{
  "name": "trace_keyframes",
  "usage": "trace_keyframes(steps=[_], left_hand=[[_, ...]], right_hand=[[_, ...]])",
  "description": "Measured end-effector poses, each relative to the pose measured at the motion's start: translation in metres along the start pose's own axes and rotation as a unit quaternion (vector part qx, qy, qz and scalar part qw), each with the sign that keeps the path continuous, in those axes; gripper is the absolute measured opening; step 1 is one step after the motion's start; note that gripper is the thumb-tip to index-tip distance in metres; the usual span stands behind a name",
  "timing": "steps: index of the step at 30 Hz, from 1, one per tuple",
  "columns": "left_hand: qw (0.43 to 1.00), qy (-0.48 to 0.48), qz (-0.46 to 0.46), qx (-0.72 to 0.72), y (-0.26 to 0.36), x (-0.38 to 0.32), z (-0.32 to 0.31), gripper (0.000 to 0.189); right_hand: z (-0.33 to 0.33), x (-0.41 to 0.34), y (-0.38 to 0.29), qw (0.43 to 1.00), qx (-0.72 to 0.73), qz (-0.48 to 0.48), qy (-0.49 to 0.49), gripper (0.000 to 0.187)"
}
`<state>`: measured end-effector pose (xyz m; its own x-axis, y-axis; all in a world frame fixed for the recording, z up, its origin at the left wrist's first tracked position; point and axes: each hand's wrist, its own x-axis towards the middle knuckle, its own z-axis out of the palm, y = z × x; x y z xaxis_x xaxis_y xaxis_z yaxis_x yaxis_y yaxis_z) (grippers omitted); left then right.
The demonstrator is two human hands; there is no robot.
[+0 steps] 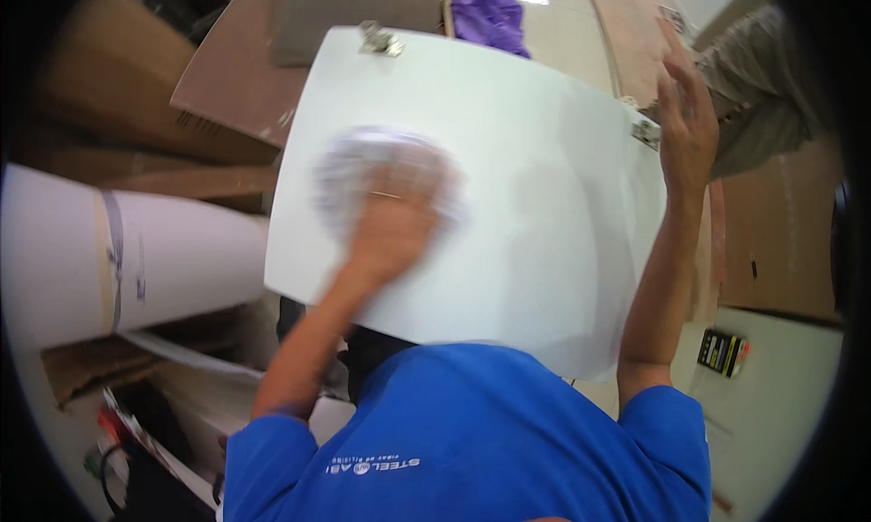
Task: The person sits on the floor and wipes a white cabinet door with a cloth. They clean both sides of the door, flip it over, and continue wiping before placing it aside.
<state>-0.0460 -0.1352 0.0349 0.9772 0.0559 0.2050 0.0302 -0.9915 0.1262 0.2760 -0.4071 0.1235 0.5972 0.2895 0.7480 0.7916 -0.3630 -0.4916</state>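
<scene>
A large glossy white sheet (517, 148) spreads out in front of me, bowing down at its right side. My left hand (401, 216) presses a whitish cloth (340, 161) flat against the sheet's left half; both are motion-blurred, and the fingers' grip is partly hidden. At the right edge, my right hand (687, 127) is raised with fingers apart and nothing visible in it. Whether it touches the sheet's edge, I cannot tell. A metal clip (381, 40) grips the sheet's far edge. Another metal clip (645, 133) sits just left of my right hand.
To the left lies a big white roll (190, 257) bound with a grey strap. Brown boards (245, 80) and a purple cloth (490, 20) are beyond the sheet. Another person's trouser leg (762, 93) stands close at right. A small black-and-yellow box (721, 352) rests lower right.
</scene>
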Motion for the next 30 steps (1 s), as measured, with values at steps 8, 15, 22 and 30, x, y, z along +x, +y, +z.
trace_keyframes(steps=[8, 15, 22, 30], left_hand=[[0.997, -0.011, 0.067, 0.043, 0.031, 0.108, 0.015, 0.066], [0.998, -0.018, 0.066, 0.008, 0.047, 0.24, 0.012, 0.07], [0.997, 0.004, 0.074, -0.004, 0.07, 0.281, 0.03, 0.05], [0.957, -0.235, 0.092, -0.146, 0.086, 0.337, 0.0, 0.055]], right_hand=[[-0.073, -0.16, 0.026, 0.903, -0.127, 0.368, -0.182, 0.09], [-0.082, -0.167, 0.0, 0.901, -0.153, 0.398, -0.081, 0.085], [-0.074, -0.162, -0.008, 0.894, -0.171, 0.402, -0.1, 0.084], [-0.08, -0.167, -0.006, 0.907, -0.178, 0.375, -0.076, 0.082]])
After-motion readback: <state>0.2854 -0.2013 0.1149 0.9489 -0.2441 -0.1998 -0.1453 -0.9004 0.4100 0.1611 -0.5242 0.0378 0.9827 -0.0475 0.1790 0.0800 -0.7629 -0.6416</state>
